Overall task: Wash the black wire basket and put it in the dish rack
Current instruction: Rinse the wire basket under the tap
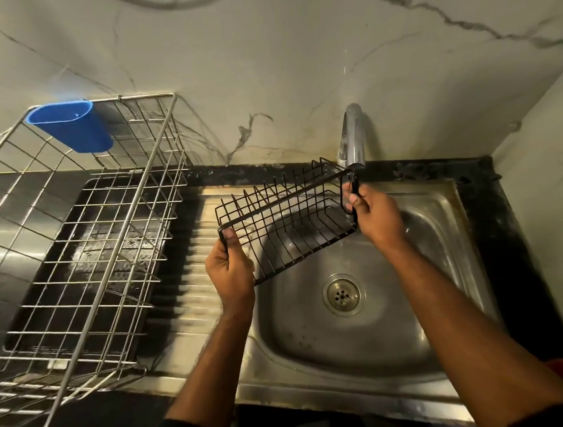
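Observation:
The black wire basket [283, 213] hangs tilted over the steel sink [435, 213], held at both ends. My left hand [231, 270] grips its near left corner, thumb over the rim. My right hand [372, 212] holds its far right end just under the tap spout [352, 139]. I cannot tell whether water is running. The silver wire dish rack [90, 221] stands on the counter to the left, on a dark drip tray.
A blue plastic cutlery holder [73, 125] hangs on the rack's back rim. The ribbed drainboard [193, 281] lies between rack and basin. The drain [341, 295] is below the basket. Marble wall behind; a side wall closes in on the right.

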A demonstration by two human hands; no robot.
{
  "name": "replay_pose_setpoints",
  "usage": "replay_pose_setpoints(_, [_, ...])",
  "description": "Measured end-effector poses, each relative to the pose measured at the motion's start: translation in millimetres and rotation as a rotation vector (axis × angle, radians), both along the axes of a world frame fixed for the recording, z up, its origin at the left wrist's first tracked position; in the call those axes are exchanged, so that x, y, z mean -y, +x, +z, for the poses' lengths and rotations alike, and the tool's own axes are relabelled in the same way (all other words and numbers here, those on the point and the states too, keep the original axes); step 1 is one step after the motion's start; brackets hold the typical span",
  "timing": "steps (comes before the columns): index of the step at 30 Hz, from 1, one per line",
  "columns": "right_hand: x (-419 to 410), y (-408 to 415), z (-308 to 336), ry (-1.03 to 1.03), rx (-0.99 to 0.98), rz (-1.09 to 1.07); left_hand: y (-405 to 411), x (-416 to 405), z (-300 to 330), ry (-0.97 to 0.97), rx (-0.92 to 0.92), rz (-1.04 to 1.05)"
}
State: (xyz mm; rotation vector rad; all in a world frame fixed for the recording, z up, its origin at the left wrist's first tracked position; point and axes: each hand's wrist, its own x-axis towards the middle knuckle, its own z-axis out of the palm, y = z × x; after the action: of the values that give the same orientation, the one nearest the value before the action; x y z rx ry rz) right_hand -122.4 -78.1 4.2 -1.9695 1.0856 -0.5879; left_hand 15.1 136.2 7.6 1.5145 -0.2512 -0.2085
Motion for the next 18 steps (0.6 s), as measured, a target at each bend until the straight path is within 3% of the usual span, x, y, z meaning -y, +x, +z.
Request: replay_pose_setpoints(18, [9,-32,-3,-0.011,0.099,-0.143,2,26,-24,0.013,-0.106,-0.182])
